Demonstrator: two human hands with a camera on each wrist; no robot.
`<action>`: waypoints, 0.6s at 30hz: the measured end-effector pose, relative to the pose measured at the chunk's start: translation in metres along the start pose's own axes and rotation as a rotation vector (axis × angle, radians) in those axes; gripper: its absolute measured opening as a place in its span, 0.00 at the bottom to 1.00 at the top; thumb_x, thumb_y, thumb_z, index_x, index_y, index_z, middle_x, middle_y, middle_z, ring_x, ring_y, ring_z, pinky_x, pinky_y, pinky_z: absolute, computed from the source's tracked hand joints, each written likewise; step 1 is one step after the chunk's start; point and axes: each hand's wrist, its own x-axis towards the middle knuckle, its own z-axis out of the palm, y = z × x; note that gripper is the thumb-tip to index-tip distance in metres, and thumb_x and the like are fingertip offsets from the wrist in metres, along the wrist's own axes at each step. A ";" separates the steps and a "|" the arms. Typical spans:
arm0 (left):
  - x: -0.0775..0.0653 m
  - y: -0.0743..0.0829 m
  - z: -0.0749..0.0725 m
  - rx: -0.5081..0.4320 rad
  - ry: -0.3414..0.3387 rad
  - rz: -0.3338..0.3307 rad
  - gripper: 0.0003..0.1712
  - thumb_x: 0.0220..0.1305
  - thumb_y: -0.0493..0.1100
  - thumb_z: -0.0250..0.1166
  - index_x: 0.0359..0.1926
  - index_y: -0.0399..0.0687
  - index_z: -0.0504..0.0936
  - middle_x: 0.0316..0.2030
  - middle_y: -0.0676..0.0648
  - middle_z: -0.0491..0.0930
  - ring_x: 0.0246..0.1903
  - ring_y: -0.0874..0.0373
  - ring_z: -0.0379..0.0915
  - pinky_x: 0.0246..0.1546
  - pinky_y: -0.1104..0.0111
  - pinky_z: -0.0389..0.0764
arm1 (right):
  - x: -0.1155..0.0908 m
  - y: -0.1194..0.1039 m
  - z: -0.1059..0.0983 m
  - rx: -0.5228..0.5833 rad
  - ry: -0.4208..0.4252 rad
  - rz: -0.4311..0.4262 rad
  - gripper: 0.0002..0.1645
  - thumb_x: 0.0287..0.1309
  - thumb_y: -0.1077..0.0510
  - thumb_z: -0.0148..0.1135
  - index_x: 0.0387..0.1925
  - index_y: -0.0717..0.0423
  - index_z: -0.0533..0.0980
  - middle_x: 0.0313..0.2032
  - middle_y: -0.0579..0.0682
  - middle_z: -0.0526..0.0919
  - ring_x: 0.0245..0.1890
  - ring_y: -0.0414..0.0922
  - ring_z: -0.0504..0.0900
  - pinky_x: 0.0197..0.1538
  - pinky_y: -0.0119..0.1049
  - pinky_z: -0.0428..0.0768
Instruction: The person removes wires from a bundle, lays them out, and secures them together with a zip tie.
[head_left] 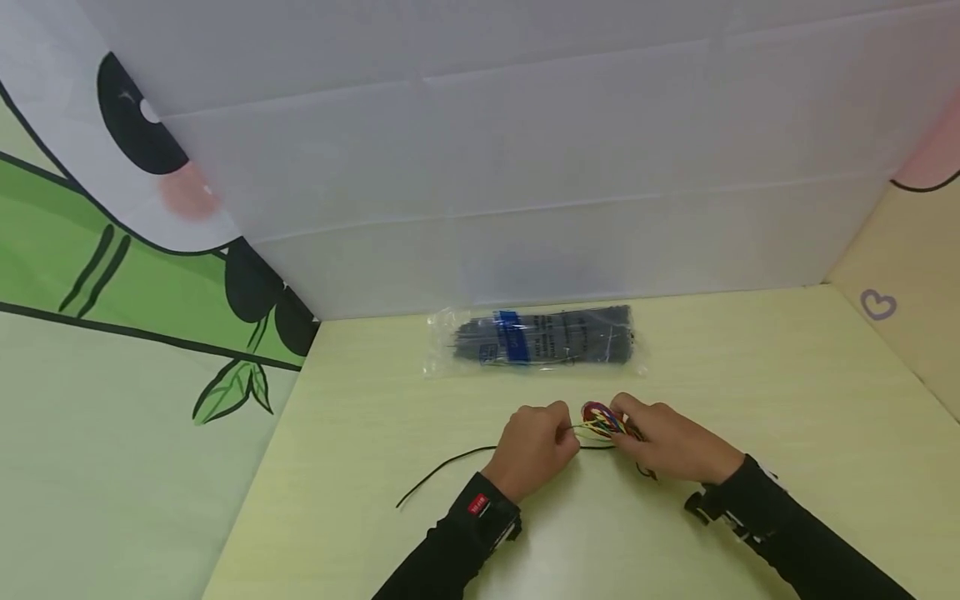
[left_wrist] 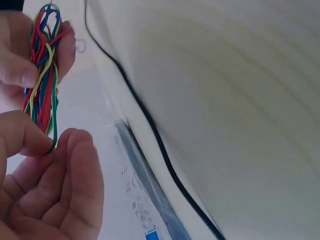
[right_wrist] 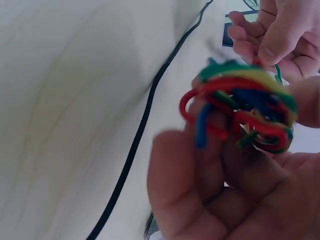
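The left sleeve and the right sleeve are both plain black, long to the wrist; a black wristband circles the left wrist, with 1 small red rectangular label, its pale lettering too small to read; a dark, rounded wrist device juts from the near left side of the right wrist; the left hand and the right hand are bare.

A screened-off work nook, whether in a home or workplace cannot be told. A creased white backdrop stands behind the pale table, a left panel carries cartoon prints (an eye, a pink patch, leaves), and a yellowish right panel shows a purple heart.
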 end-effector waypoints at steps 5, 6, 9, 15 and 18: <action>-0.002 0.000 -0.003 -0.117 -0.017 -0.083 0.13 0.55 0.35 0.61 0.22 0.54 0.67 0.16 0.60 0.62 0.16 0.70 0.54 0.19 0.78 0.54 | -0.005 -0.004 -0.001 0.077 0.023 0.072 0.10 0.76 0.52 0.41 0.51 0.50 0.62 0.29 0.53 0.80 0.21 0.39 0.75 0.26 0.35 0.73; -0.003 0.000 -0.002 -0.129 -0.024 -0.100 0.13 0.54 0.35 0.60 0.21 0.54 0.66 0.15 0.60 0.62 0.16 0.70 0.54 0.19 0.78 0.54 | -0.005 -0.005 -0.001 0.087 0.030 0.085 0.10 0.76 0.52 0.41 0.52 0.52 0.62 0.30 0.54 0.80 0.22 0.40 0.76 0.26 0.35 0.74; -0.004 -0.001 -0.003 -0.164 -0.031 -0.137 0.14 0.53 0.36 0.60 0.20 0.53 0.65 0.14 0.60 0.61 0.15 0.70 0.54 0.18 0.77 0.54 | -0.006 -0.006 0.000 0.102 0.071 0.098 0.13 0.76 0.53 0.40 0.53 0.58 0.61 0.33 0.56 0.81 0.24 0.44 0.80 0.25 0.36 0.75; -0.011 -0.003 -0.007 -0.285 0.001 -0.233 0.14 0.54 0.35 0.60 0.19 0.51 0.65 0.13 0.59 0.59 0.14 0.68 0.53 0.18 0.76 0.55 | -0.013 -0.001 -0.010 0.166 0.210 0.189 0.15 0.76 0.52 0.38 0.48 0.62 0.59 0.30 0.56 0.78 0.21 0.49 0.79 0.25 0.42 0.80; -0.012 -0.003 -0.010 -0.305 0.026 -0.223 0.14 0.53 0.35 0.60 0.19 0.51 0.65 0.13 0.59 0.58 0.14 0.69 0.52 0.19 0.76 0.54 | -0.011 -0.002 -0.012 0.208 0.268 0.208 0.15 0.75 0.52 0.38 0.49 0.62 0.59 0.34 0.59 0.79 0.19 0.51 0.79 0.25 0.45 0.81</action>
